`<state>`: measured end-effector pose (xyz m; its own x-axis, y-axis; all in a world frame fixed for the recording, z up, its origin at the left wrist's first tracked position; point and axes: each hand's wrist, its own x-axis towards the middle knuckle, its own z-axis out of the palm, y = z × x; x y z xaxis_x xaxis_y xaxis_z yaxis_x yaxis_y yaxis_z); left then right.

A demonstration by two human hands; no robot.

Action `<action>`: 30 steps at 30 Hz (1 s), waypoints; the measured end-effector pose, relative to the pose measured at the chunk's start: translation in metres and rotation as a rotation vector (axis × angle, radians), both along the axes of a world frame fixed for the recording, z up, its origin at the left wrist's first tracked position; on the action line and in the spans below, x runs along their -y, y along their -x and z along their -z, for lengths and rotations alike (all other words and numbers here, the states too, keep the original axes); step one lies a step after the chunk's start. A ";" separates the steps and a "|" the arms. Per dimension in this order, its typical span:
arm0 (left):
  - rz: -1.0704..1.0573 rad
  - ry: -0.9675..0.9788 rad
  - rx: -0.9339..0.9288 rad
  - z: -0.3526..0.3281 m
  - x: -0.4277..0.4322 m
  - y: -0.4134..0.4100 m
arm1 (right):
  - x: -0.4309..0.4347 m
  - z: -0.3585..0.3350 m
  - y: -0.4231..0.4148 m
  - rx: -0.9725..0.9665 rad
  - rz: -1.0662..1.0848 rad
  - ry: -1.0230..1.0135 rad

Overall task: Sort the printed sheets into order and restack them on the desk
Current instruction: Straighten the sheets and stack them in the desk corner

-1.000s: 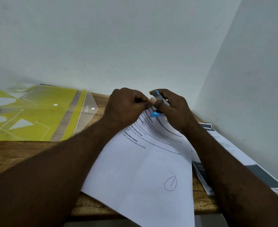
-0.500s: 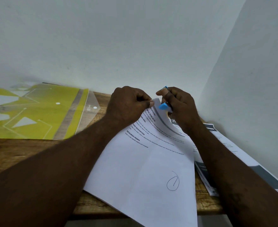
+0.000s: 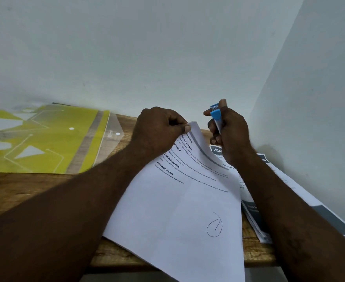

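Observation:
A set of white printed sheets lies slanted on the wooden desk, its lower edge hanging over the front; a pen-drawn circled mark sits near the bottom. My left hand pinches the sheets' curled far corner. My right hand grips a small blue stapler-like tool, lifted just right of that corner and clear of the paper. More printed sheets with dark bands lie under my right forearm along the right wall.
A yellow-green plastic folder with a clear flap lies at the desk's back left. White walls close off the back and the right side. The desk's front edge runs below the sheets.
My right hand has lifted the blue tool up and to the right, off the sheets' corner. My left hand still pinches that corner, which now curls up freely.

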<state>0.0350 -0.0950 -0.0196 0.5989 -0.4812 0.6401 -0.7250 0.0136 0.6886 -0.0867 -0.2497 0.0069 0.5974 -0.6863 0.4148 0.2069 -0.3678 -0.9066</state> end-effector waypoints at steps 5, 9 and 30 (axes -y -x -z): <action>-0.010 0.003 -0.011 0.000 0.001 0.000 | 0.001 -0.004 0.006 0.008 -0.238 -0.182; -0.023 0.014 -0.021 0.000 0.001 -0.002 | 0.003 -0.005 0.005 0.004 -0.368 -0.103; 0.013 0.034 0.036 0.002 0.003 -0.003 | -0.002 0.007 0.004 -0.288 0.040 0.738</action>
<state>0.0375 -0.0982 -0.0220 0.5687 -0.4668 0.6772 -0.7490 0.0463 0.6609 -0.0912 -0.2482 0.0003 0.7312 -0.3175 0.6037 -0.0252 -0.8971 -0.4412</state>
